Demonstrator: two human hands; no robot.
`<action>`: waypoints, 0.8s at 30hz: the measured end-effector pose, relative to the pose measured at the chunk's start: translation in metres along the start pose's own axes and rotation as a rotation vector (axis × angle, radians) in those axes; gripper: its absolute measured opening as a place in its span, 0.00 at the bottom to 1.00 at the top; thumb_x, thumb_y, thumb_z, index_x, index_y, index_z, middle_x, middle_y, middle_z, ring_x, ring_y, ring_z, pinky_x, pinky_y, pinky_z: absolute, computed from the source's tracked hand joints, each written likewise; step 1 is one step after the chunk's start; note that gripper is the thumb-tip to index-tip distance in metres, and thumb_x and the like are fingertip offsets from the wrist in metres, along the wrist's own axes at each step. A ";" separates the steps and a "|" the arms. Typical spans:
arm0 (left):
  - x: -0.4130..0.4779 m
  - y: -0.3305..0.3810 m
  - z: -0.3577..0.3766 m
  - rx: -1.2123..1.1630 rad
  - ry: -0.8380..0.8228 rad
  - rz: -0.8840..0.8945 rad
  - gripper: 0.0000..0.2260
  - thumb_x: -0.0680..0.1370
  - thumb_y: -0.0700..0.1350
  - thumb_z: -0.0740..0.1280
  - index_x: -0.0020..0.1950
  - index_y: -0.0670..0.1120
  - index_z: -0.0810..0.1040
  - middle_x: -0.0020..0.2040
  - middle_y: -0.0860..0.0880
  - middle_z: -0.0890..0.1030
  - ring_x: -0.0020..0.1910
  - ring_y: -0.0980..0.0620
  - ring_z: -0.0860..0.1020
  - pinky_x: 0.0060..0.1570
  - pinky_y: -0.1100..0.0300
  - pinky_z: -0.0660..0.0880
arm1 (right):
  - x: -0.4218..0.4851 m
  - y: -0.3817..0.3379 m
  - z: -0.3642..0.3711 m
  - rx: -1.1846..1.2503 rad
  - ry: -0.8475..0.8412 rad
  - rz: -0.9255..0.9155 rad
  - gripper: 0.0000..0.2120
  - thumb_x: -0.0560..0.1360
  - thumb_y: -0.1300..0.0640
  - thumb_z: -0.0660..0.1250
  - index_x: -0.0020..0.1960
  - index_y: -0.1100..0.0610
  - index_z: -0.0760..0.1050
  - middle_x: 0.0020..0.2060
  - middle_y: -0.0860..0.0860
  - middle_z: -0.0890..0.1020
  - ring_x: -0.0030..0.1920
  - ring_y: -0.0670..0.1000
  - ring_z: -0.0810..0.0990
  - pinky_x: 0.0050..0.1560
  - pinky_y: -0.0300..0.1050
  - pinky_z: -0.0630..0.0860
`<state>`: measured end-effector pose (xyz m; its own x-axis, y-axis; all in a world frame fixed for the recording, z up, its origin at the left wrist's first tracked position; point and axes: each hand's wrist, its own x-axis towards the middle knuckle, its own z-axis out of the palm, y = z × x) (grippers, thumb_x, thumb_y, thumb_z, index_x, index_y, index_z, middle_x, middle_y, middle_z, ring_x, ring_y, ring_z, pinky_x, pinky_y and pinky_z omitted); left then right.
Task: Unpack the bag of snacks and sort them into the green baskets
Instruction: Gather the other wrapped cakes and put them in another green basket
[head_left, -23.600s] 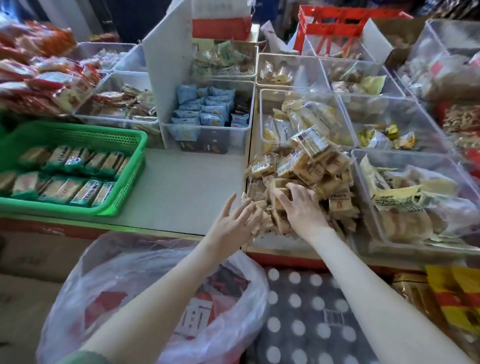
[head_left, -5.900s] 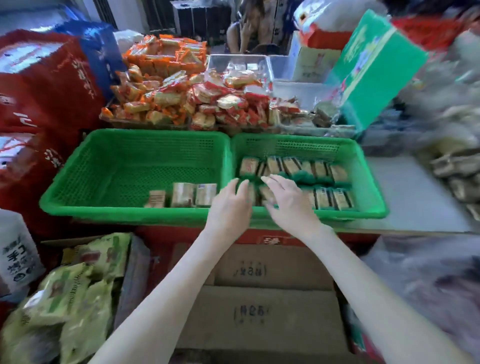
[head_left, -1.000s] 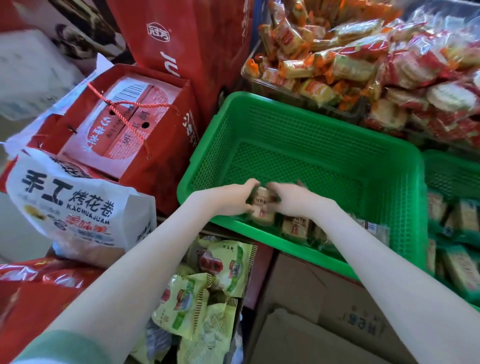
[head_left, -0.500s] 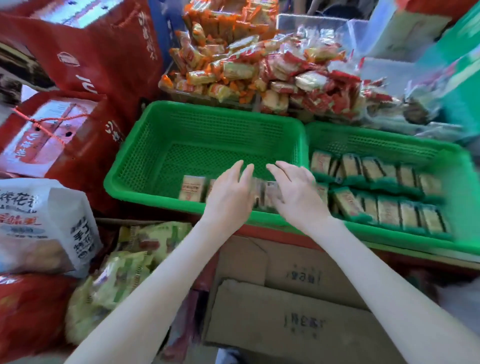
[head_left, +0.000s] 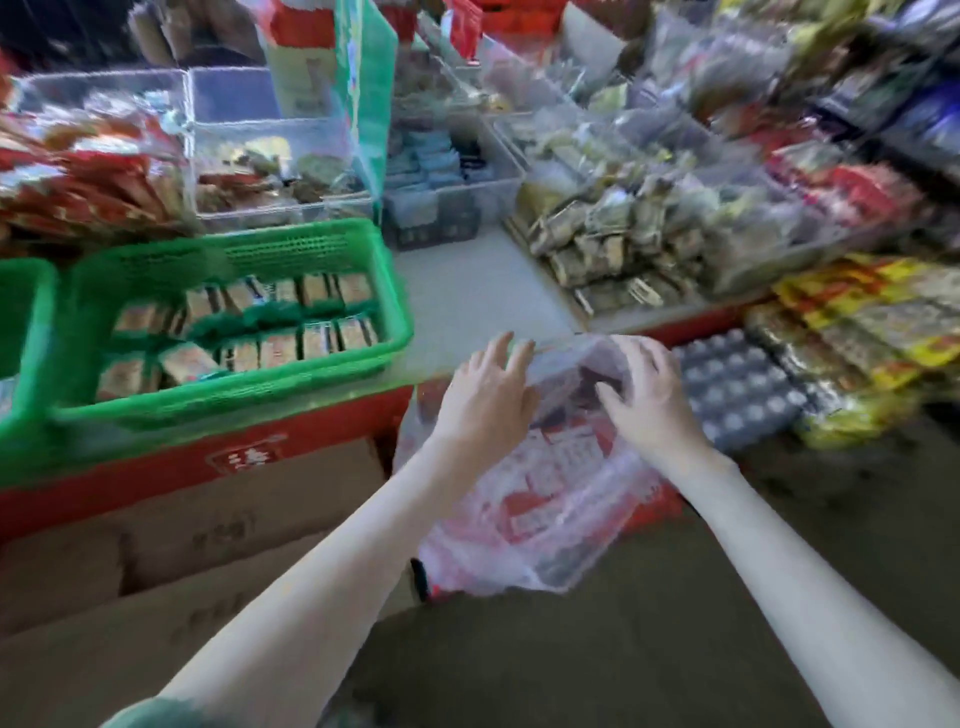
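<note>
1. Bag of snacks (head_left: 545, 499): a clear plastic sack. From my remote seat I see it standing low in front of the red counter edge, just right of the green basket (head_left: 244, 392). Its mouth is up and open, and red-and-white packaging shows through the film.
2. The green basket sits on the grey counter (head_left: 467, 291) to the left of the bag. It holds two rows of small wrapped packets (head_left: 280, 348) lying side by side. A second green basket (head_left: 44, 338) touches its left side and is mostly out of view.
3. My left hand (head_left: 488, 395) lies wide over the near-left rim of the bag with its fingers spread and straight, gripping nothing.
4. My right hand (head_left: 649, 400) is at the right side of the bag's mouth with its fingers bent toward the opening. Blur stops me telling whether they pinch the plastic.
</note>
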<state>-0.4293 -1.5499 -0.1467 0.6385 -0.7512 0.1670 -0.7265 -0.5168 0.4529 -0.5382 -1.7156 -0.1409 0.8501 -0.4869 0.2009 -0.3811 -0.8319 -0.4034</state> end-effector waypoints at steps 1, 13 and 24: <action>0.014 0.020 0.014 0.008 -0.018 0.005 0.25 0.78 0.45 0.62 0.74 0.42 0.64 0.73 0.39 0.65 0.66 0.37 0.69 0.63 0.47 0.68 | -0.001 0.028 -0.011 -0.003 0.002 0.041 0.24 0.77 0.59 0.67 0.71 0.62 0.66 0.66 0.59 0.69 0.67 0.61 0.66 0.67 0.52 0.63; 0.248 0.100 0.169 0.019 0.068 -0.201 0.28 0.81 0.48 0.59 0.79 0.51 0.52 0.73 0.38 0.62 0.69 0.38 0.65 0.65 0.46 0.67 | 0.150 0.255 -0.023 0.004 0.070 0.137 0.34 0.77 0.59 0.66 0.77 0.56 0.53 0.71 0.60 0.62 0.69 0.61 0.61 0.66 0.57 0.67; 0.420 0.073 0.285 0.318 0.237 -0.418 0.42 0.70 0.46 0.75 0.77 0.43 0.55 0.73 0.32 0.57 0.72 0.33 0.60 0.68 0.34 0.62 | 0.357 0.322 0.036 -0.238 -0.091 -0.377 0.43 0.70 0.59 0.70 0.78 0.56 0.49 0.76 0.59 0.55 0.75 0.59 0.53 0.74 0.60 0.48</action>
<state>-0.2864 -2.0198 -0.2933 0.9008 -0.3625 0.2389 -0.4169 -0.8758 0.2434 -0.3442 -2.1480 -0.2309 0.9699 -0.1215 0.2111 -0.1027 -0.9899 -0.0980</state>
